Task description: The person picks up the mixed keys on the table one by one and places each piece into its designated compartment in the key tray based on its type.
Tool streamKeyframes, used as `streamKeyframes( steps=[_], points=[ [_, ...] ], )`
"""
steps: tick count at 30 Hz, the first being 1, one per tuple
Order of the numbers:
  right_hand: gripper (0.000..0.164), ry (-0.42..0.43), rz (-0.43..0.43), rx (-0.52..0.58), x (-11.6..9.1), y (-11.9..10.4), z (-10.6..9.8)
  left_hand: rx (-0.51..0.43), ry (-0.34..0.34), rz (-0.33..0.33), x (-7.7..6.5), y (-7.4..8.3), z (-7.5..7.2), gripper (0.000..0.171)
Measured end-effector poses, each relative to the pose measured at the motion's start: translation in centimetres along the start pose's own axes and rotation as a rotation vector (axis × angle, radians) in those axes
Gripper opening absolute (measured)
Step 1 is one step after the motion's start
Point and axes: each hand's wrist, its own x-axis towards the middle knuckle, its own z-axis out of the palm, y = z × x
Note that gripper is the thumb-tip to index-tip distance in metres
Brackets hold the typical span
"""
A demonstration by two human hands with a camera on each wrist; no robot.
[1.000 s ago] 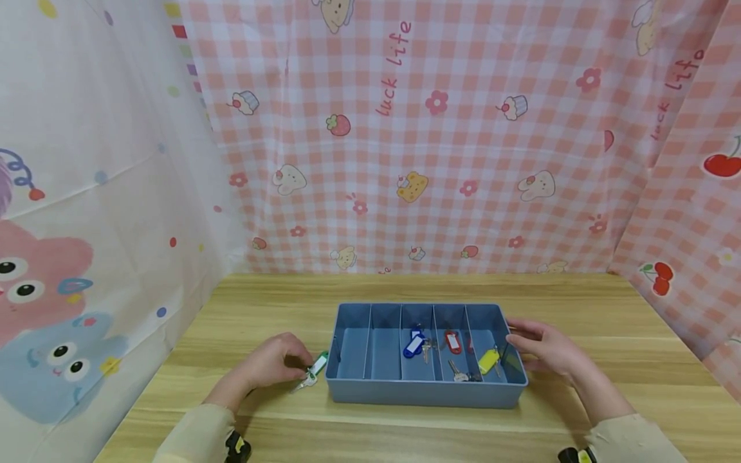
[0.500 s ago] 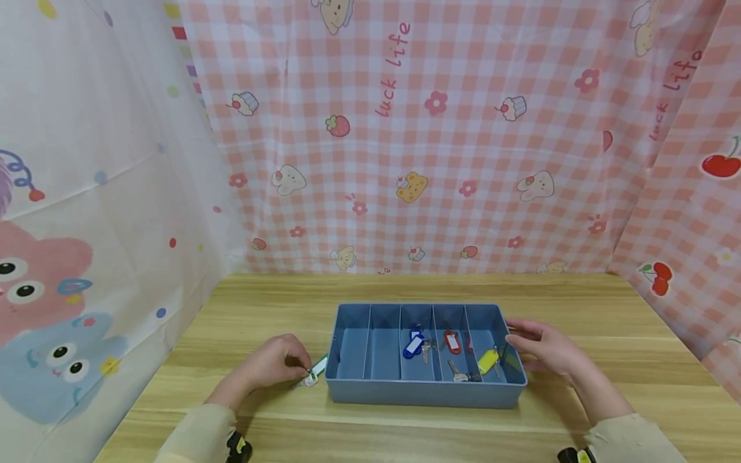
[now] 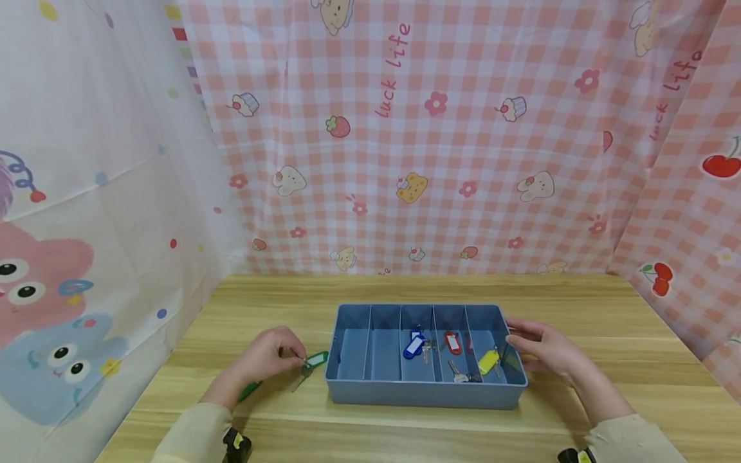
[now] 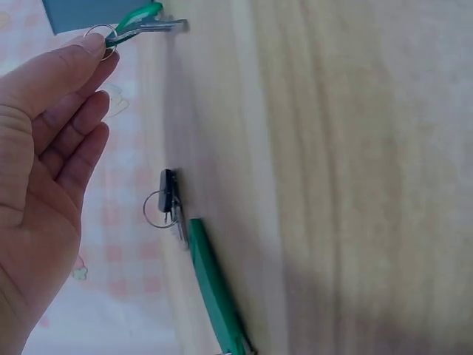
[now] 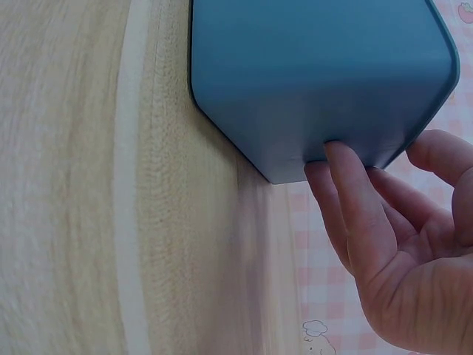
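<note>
My left hand (image 3: 269, 354) pinches a metal key ring (image 4: 101, 41) between thumb and fingertips. From it hang a green key tag (image 3: 317, 359) and a key (image 3: 301, 379), just left of the blue divided tray (image 3: 428, 393) and above the tabletop. Under the left wrist, a second green key tag (image 4: 214, 288) lies on the table, partly hidden in the head view. Beside it is a black-headed key (image 4: 167, 191) on a ring. My right hand (image 3: 547, 350) touches the tray's right end wall with its fingertips, the thumb at the rim.
In the tray's middle compartment lie keys with blue tags (image 3: 413, 346). A red tag (image 3: 453, 342) and keys (image 3: 458, 373) are in the compartment right of it. A yellow tag (image 3: 489, 361) with a key sits in the rightmost one. Patterned cloths (image 3: 428, 148) hang behind the table.
The left hand has taken hold of the ring and lifted the green-tagged key slightly; the second green tag shows under the wrist now. The right hand and tray have stayed put.
</note>
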Motion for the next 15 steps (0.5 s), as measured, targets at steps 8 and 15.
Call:
streamKeyframes(
  steps=[8,15],
  points=[
    [0.065,0.004,0.005,0.0,0.0,0.0,0.0,-0.005,0.032,-0.066,0.0,0.5,-1.0,0.014],
    [0.065,0.002,0.008,0.008,0.0,0.0,0.0,-0.028,0.018,-0.202,0.1,1.1,-1.5,0.012]
  ],
)
